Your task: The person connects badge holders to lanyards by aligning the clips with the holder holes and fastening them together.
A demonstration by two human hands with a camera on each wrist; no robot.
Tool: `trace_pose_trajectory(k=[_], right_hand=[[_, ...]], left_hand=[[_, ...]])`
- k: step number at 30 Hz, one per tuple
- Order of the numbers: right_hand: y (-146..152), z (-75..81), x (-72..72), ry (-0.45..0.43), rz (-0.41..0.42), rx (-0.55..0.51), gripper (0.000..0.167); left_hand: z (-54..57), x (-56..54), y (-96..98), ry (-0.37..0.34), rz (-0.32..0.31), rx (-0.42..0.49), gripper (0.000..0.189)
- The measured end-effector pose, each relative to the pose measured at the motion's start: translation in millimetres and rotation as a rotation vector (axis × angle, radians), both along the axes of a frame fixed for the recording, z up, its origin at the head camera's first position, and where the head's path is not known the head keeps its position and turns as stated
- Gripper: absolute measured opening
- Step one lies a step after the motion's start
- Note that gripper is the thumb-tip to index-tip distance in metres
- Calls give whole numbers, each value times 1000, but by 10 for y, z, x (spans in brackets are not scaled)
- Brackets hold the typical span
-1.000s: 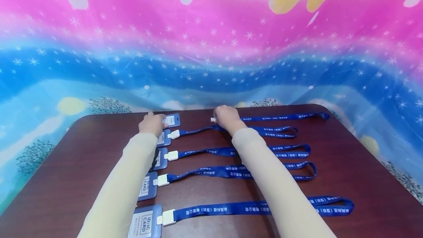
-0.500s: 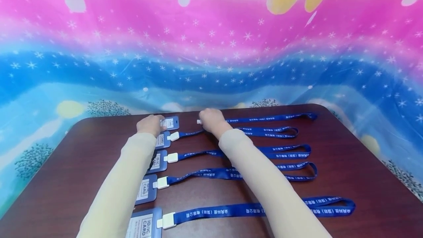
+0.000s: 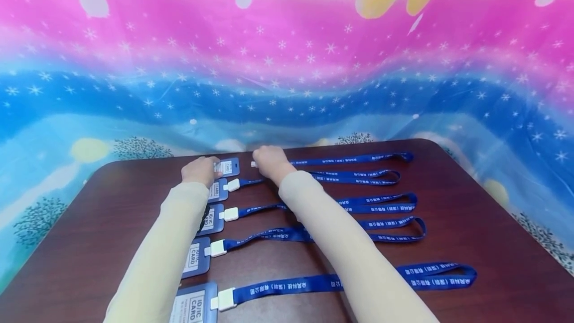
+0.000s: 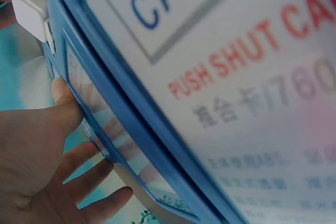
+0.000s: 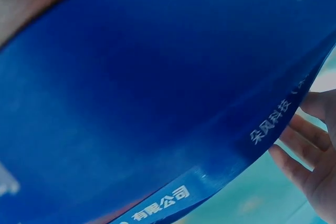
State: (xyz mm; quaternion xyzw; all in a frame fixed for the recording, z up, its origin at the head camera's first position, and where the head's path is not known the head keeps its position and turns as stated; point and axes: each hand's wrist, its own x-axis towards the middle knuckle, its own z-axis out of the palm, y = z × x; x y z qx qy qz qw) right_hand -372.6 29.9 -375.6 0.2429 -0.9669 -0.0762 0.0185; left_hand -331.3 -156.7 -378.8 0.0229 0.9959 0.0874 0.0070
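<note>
At the far table edge, my left hand [image 3: 200, 170] holds the left end of a blue-framed ID card holder [image 3: 230, 166], whose slotted end faces right. In the left wrist view, its thumb and fingers are at a holder's edge, and nearer card holders cover much of the picture. A short gap to the right, my right hand [image 3: 272, 162] grips the clip end of the farthest blue lanyard [image 3: 350, 160], and the white clip [image 3: 254, 164] peeks out on its left. Blue strap [image 5: 131, 87] fills most of the right wrist view, with the fingers beyond it.
Several more card holders [image 3: 204, 257], clipped to blue lanyards [image 3: 278, 287] by white clips [image 3: 226, 298], lie in rows toward the front of the brown table [image 3: 80, 243]. Both forearms reach across them. A colourful printed cloth [image 3: 287, 64] hangs behind the table.
My right hand has moved left toward the card holder, drawing the farthest lanyard with it, so its loop end has slid left. The left hand stays at the holder.
</note>
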Motion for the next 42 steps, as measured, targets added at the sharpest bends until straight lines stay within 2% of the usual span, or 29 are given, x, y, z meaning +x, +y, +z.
trace_pose_trajectory(k=[12, 17, 23, 32, 42], right_hand=[[-246, -22, 8, 32, 23, 43, 19], [-313, -16, -8, 21, -7, 12, 20], [-357, -6, -42, 15, 8, -7, 20], [-408, -15, -54, 9, 20, -55, 20], [-423, -57, -72, -2, 34, -88, 20]], left_hand=[[-28, -42, 7, 3, 20, -10, 51], [-41, -46, 23, 1, 27, -5, 50], [-67, -35, 7, -6, 40, 42, 49], [-86, -7, 4, 3, 9, 71, 52], [-111, -45, -14, 12, 4, 46, 50]])
